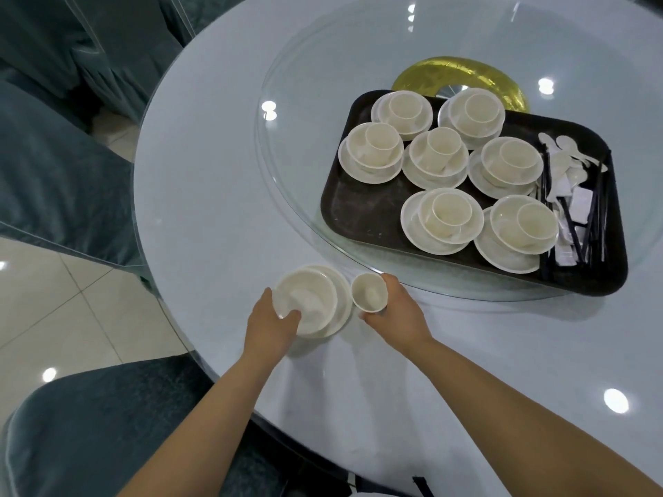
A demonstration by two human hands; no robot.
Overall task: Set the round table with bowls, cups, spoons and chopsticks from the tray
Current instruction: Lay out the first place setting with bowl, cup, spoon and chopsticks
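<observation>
While the left hand (269,322) curls its thumb over the near rim of a shallow white ceramic bowl (308,299) sitting on a white saucer plate (343,303), the right hand (396,310) wraps its fingers round a small white handleless cup (368,292) just beside that plate. Both grips are closed on their pieces, near the edge of the round pale-blue counter (201,195) in front of a grey-green upholstered chair (100,421).

Further in, a dark rectangular plastic tray (353,213) rests on the clear glass turntable (287,166), with a gold ring-shaped base (462,71) showing beneath the glass. 7 more stacked sets, each a cup in a bowl on a plate (441,218), remain on the tray; along its right side lie white ceramic spoons (567,163), black chopsticks (592,217) and small white rests, tangled together.

This crockery looks hard, glossy and brittle, light enough for 1 hand each. The glaze is probably slippery, so the cup is best held round its wall, as now, and the bowl by thumb on rim with fingers beneath. Setting pieces down gently matters, since ceramic on a hard counter chips easily. Only 1 place appears begun; spoon and chopsticks are not yet laid.
</observation>
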